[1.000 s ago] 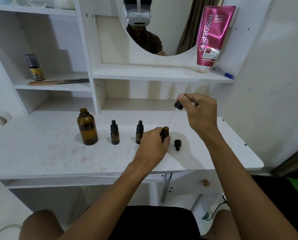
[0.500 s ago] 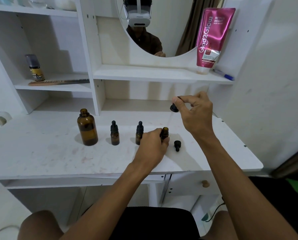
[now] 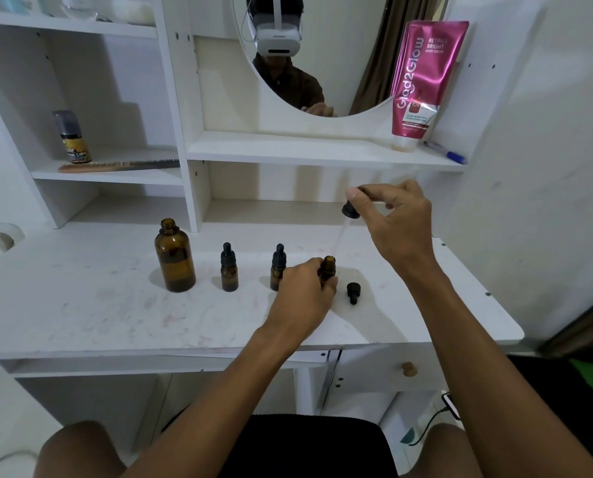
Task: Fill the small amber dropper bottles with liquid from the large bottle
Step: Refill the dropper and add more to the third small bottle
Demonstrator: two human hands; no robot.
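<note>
The large amber bottle [image 3: 174,258] stands uncapped on the white desk [image 3: 81,312]. To its right stand two capped small dropper bottles [image 3: 229,269] [image 3: 277,269]. My left hand [image 3: 303,296] grips a third small amber bottle [image 3: 328,267], which is open and upright on the desk. My right hand [image 3: 391,222] pinches a black dropper cap [image 3: 350,210] above it; its clear glass pipette [image 3: 338,238] slants down towards the open neck. A loose black dropper cap [image 3: 353,292] lies on the desk just right of my left hand.
A pink tube [image 3: 422,81] and a blue pen [image 3: 447,153] sit on the upper shelf at right. A small spray bottle [image 3: 71,138] and a comb [image 3: 119,165] lie on the left shelf. An oval mirror [image 3: 305,53] hangs behind. A wall stands close on the right.
My right hand with the dropper dipped slightly left, then came back, and the pipette tip now points at the open small bottle. My left hand has stayed on that bottle.
</note>
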